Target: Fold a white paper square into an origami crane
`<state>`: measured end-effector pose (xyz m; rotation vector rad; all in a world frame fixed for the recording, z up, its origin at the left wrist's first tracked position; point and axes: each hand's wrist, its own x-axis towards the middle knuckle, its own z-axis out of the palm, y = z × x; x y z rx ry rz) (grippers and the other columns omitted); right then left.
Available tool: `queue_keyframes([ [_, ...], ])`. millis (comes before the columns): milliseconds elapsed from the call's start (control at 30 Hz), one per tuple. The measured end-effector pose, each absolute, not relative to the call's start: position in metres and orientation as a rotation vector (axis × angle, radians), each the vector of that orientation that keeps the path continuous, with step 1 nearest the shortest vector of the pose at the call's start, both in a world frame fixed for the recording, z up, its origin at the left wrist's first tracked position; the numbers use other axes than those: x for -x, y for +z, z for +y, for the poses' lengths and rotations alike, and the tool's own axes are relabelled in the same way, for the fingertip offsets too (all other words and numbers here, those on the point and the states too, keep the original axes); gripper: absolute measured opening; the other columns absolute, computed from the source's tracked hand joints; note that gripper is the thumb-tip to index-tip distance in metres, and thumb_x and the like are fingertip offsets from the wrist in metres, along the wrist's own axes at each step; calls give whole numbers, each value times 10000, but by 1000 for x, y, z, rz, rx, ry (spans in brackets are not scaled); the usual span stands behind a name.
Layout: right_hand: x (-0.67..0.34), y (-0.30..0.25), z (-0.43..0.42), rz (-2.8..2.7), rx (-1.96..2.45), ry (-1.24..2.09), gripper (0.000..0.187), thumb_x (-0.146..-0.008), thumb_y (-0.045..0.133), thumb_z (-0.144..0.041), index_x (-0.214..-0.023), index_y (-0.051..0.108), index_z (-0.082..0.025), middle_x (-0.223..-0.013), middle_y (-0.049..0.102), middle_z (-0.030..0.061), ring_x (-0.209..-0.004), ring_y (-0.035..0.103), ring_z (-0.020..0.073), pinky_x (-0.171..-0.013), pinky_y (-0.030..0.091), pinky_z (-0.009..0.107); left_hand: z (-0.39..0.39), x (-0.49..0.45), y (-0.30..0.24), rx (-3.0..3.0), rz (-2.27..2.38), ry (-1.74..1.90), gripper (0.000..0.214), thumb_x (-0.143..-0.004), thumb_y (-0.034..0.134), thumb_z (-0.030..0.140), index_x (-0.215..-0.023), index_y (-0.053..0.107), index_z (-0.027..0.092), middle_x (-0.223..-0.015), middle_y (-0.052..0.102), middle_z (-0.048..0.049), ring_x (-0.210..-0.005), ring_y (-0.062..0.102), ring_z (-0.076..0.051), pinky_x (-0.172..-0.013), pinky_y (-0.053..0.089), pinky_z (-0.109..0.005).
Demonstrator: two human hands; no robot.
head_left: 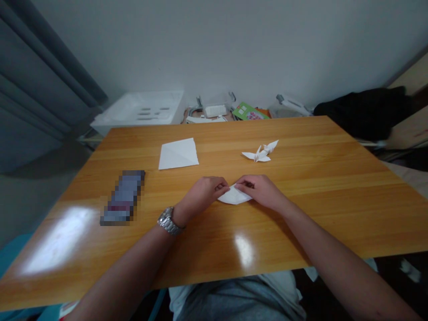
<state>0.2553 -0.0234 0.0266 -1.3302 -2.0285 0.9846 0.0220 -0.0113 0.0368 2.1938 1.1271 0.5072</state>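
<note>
A small folded piece of white paper (235, 196) lies near the middle of the wooden table, between my two hands. My left hand (210, 191) pinches its left side, thumb and fingers pressed together; a metal watch (169, 220) is on that wrist. On the paper's upper right, my right hand (258, 189) is closed with its fingertips at the top edge. The fingers partly cover both ends of the paper. Beyond my right hand sit folded paper cranes (261, 154), touching or overlapping. A flat white sheet (179, 154) with crease lines rests beyond my left hand.
A blurred-out phone (123, 196) lies on the left of the wooden table (317, 178). Behind the far edge are a white foam box (143, 107), a green booklet (249, 111) and a dark cloth (361, 111). A grey curtain (40, 76) hangs at the left.
</note>
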Motion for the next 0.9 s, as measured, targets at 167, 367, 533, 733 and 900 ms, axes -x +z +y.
queue_keyframes([
  [167, -261, 22, -19, -1989, 1364, 934, 246, -954, 608, -385, -942, 767, -198, -906, 783, 52, -770, 677, 195, -699, 466, 298, -10, -21, 37, -2205, 1137, 487, 216, -956, 622, 370, -913, 748, 199, -848, 764, -45, -719, 666, -171, -628, 417, -248],
  [367, -264, 21, -16, -1981, 1359, 944, 261, -951, 606, -405, -936, 763, -197, -890, 779, 51, -761, 668, 195, -689, 463, 302, -9, -20, 40, -2155, 1137, 505, 214, -946, 616, 350, -896, 754, 193, -826, 762, -41, -707, 660, -166, -621, 414, -246],
  [533, -265, 18, -15, -1961, 1362, 909, 256, -941, 615, -415, -930, 755, -201, -880, 770, 45, -748, 661, 192, -688, 469, 302, -7, -18, 40, -2118, 1177, 550, 236, -941, 612, 366, -896, 762, 190, -805, 756, -31, -674, 632, -156, -605, 402, -245],
  [733, -266, 22, -16, -1975, 1331, 898, 249, -957, 600, -404, -928, 754, -210, -868, 763, 35, -746, 658, 191, -686, 462, 298, -6, -17, 35, -2103, 1179, 600, 286, -965, 583, 405, -914, 755, 183, -821, 751, -39, -690, 637, -155, -613, 425, -243],
  [900, -258, 29, -22, -2054, 1259, 937, 239, -972, 588, -383, -953, 758, -216, -912, 771, 34, -808, 683, 196, -726, 468, 289, -10, -25, 29, -1899, 1082, 754, 326, -942, 627, 463, -1059, 723, 175, -967, 770, -59, -825, 702, -170, -733, 520, -246],
])
